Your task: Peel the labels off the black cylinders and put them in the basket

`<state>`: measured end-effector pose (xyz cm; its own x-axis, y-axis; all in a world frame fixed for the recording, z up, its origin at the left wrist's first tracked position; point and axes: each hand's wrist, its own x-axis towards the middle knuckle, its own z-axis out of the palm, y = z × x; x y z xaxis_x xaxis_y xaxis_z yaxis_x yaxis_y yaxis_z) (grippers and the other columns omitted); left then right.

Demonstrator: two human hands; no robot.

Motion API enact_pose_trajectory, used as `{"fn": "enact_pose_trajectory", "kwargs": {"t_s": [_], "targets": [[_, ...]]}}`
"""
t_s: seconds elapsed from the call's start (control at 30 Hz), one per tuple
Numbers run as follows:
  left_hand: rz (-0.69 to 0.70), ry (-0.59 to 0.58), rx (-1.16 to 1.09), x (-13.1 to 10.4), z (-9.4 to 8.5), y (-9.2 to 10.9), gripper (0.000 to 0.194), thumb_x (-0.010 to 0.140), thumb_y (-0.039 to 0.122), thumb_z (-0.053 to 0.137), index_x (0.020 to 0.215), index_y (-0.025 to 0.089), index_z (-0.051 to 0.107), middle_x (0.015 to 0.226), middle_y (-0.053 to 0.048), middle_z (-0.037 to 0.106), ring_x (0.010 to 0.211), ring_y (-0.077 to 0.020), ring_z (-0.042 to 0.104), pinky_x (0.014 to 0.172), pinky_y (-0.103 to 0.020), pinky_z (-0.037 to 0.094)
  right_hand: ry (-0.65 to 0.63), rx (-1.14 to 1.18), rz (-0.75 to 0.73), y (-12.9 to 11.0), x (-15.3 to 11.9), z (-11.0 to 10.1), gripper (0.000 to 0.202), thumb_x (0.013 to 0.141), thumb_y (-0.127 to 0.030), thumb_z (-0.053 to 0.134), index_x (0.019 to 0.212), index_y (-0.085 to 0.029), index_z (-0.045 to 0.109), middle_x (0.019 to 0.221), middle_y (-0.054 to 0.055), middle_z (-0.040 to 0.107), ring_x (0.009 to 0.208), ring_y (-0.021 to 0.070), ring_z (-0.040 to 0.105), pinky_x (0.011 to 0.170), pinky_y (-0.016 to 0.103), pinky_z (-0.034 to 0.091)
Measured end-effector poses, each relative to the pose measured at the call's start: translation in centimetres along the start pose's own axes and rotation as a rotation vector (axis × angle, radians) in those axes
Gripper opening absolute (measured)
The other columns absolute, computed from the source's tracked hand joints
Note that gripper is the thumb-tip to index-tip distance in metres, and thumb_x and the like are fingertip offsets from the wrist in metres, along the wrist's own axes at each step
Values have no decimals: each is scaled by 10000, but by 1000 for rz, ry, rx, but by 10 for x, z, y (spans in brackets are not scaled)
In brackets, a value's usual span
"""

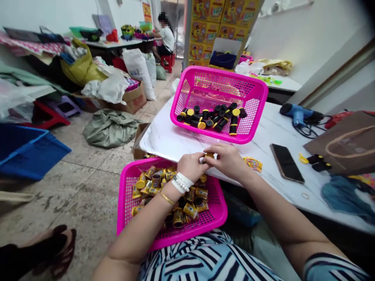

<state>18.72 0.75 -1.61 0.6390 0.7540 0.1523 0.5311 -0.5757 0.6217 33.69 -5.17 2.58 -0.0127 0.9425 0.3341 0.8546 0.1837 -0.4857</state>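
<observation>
My left hand (191, 167) and my right hand (227, 159) meet at the table's near edge, their fingers closed round a small yellow piece (209, 155). The fingers partly cover the piece. Beyond them, a pink basket (216, 137) on the white table (164, 136) holds several black and yellow cylinders (205, 114). Below my left hand, a second pink basket (124, 195) is filled with several yellow-wrapped cylinders (155, 181). A colourful wrapper sheet (253, 164) lies right of my right hand.
On the table's right are a phone (287, 162), a blue heat gun (299, 114), a brown paper bag (345, 144) and black cylinders (318, 162). A blue bin (29, 150) stands left on the floor. A person (166, 39) sits far back. A foot (63, 242) shows lower left.
</observation>
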Motion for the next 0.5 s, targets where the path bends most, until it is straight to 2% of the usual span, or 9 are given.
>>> {"fn": "enact_pose_trajectory", "kwargs": {"t_s": [0.1,0.23,0.37,0.5], "targets": [[-12,8,27,-3,4,0,430,859,550,604,1131,243,737,829,-97,765,769,-269,695,648,-318,438,-104,-1,-9,5,-2,-5,193,844,-315,701,996,-226,779,956,58,753,727,186,666,702,318,515],[1,5,65,-5,8,1,454,888,540,575,1183,218,700,880,-131,760,804,-290,695,645,-324,429,-153,6,32,8,-10,-13,303,845,-360,706,1122,-249,756,1041,64,744,748,193,671,698,329,533],[-8,-1,43,-4,11,1,432,892,527,575,1055,158,730,861,-170,744,808,-319,698,648,-343,431,-163,-32,77,10,-15,-12,340,863,-375,690,1168,-232,739,941,69,764,738,214,681,683,340,523],[-10,16,-25,-4,10,0,398,876,482,622,1060,144,725,853,-169,734,844,-332,693,691,-360,453,-197,-97,141,13,-12,-11,359,839,-402,724,1149,-223,743,846,60,762,675,207,660,667,348,511]]}}
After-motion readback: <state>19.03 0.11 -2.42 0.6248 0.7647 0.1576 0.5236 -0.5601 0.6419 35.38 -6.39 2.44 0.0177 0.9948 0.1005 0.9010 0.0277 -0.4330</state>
